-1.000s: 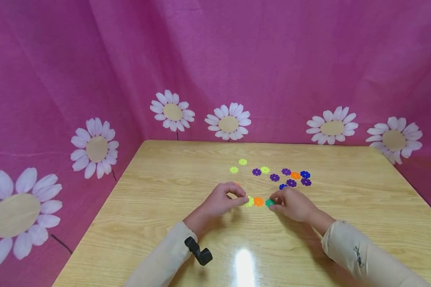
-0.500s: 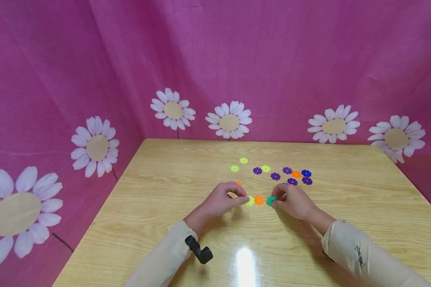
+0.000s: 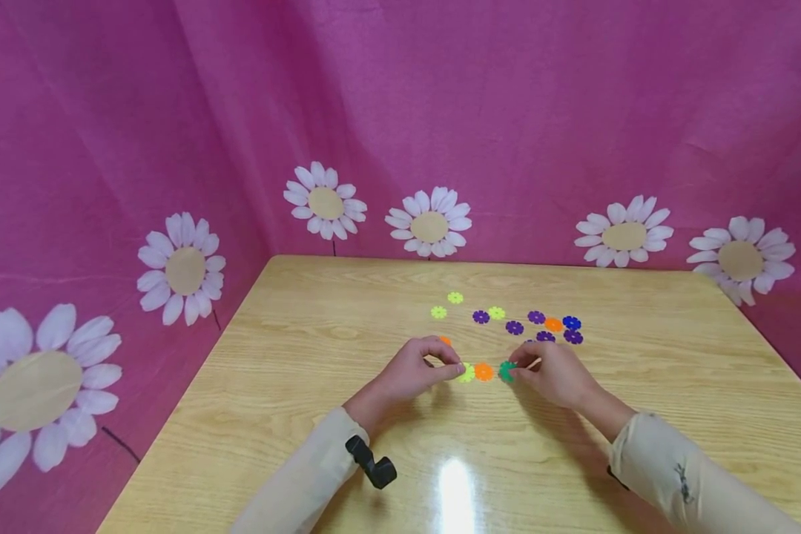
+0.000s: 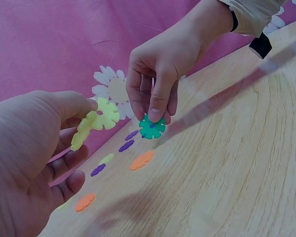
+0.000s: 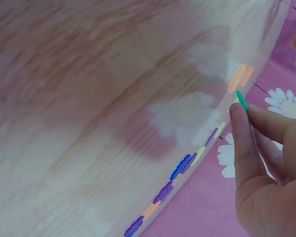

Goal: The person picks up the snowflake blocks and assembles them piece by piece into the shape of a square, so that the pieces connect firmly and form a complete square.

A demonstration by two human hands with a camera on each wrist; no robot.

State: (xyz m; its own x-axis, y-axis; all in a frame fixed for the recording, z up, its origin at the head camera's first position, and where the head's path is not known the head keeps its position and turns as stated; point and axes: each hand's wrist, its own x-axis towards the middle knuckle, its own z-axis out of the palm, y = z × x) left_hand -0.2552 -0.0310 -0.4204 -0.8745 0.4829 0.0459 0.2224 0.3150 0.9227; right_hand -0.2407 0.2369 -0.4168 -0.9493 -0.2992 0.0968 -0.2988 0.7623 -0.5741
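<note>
In the left wrist view, my left hand [image 4: 34,153] pinches a pair of yellow notched flower-shaped discs [image 4: 107,114] between thumb and forefinger. The two appear joined at an angle. My right hand [image 3: 555,373] pinches a green disc of the same kind [image 4: 152,127] by its edge, a short way apart from the yellow pair. From the right wrist, this green disc [image 5: 242,100] shows edge-on between thumb and fingertip. An orange disc [image 3: 483,371] appears between the two hands in the head view; the left wrist view shows it lying on the table.
Beyond the hands, several loose discs lie on the wooden table [image 3: 294,326]: yellow [image 3: 455,297], purple [image 3: 515,327], orange [image 3: 553,324] and blue [image 3: 572,322]. Another orange disc [image 3: 446,341] is partly behind the left hand. A pink curtain [image 3: 507,111] with printed daisies borders the table.
The right hand has shifted slightly to the right with the green disc, which now shows turned a little. The left hand stays nearly still, holding the yellow discs.
</note>
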